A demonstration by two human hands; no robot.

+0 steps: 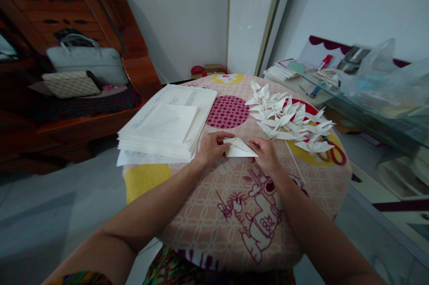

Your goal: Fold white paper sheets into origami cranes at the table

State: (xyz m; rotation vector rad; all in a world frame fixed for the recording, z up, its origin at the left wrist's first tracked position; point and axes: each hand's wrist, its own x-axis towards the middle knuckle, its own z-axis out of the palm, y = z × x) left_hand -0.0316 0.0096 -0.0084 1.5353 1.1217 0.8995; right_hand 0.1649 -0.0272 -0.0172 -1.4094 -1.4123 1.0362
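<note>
A partly folded piece of white paper (238, 148) is held low over the cloth-covered round table (208, 213). My left hand (214, 147) grips its left end, fingers curled round the edge. At the pointed right end, my right hand (265, 153) pinches the paper between thumb and fingers. Just beyond my right hand lies a pile of folded white paper cranes (281, 113). To the left of my left hand rests a thick stack of printed sheets (154, 142), with smaller cut paper squares (170, 122) on top.
Scissors with red and orange handles (337, 154) lie at the table's right edge, partly under the cranes. A thin white stick (295, 162) is near my right wrist. A glass-topped cabinet (368, 111) with plastic bags stands right; a wooden bench (100, 115) with bags stands left.
</note>
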